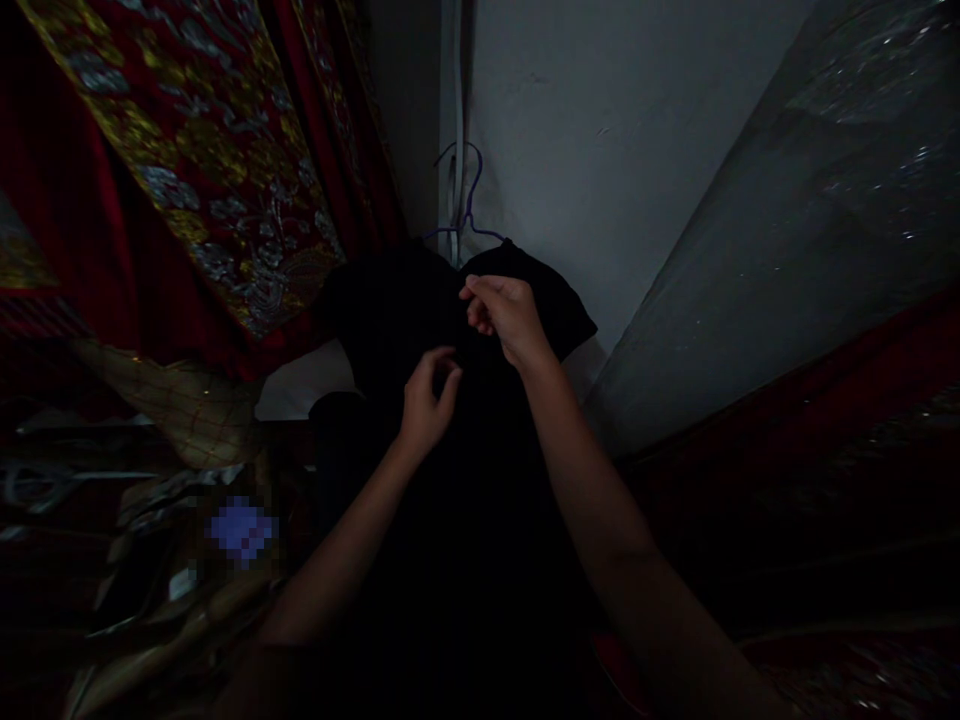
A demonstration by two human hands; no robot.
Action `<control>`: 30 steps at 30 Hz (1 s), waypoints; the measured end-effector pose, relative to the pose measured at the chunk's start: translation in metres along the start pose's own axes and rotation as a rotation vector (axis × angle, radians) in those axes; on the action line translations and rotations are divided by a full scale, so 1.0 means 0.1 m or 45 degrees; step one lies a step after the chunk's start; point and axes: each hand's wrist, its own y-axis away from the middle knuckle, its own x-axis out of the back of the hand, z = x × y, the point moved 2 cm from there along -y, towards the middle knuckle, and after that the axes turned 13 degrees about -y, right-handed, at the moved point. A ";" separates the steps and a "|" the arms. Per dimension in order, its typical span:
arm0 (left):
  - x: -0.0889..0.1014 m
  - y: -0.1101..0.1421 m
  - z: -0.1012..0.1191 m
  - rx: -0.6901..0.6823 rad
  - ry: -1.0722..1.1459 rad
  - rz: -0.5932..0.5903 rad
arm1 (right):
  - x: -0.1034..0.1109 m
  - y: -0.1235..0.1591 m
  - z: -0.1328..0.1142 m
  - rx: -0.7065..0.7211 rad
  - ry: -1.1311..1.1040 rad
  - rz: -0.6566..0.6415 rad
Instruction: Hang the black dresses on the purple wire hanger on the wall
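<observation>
Left of the hanger [471,215]: embroidered red cloth [225,150], crowding that side of the black garment [412,310]. Below-left of the hanger: left hand [427,395], loosely curled, thumb and forefinger parted, no object visible between. Directly below: the garment, suspended, long axis running downward; lower end lost in darkness. Below, slightly right: right hand [508,315], the nearer, fingertips drawn together; grip on fabric cannot be confirmed. Right: pale wall [592,130], then clear plastic sheeting [780,240].

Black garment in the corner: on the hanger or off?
On: the purple hanger shows above the neckline, its arms running into the shoulders of the black garment.
</observation>
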 end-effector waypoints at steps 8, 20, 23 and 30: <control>0.27 -1.33 0.54 -0.418 -0.099 -0.188 | 0.18 0.01 -0.04 0.145 0.158 -0.055; 0.39 -1.55 0.41 -0.149 0.233 -0.070 | 0.18 -0.07 0.21 0.242 0.302 -0.003; 0.61 -1.60 0.40 -0.146 0.118 0.167 | 0.18 0.07 0.57 0.084 0.382 -0.010; 1.16 -1.28 -0.55 0.521 0.877 0.706 | 0.31 0.75 1.10 -0.190 0.314 0.094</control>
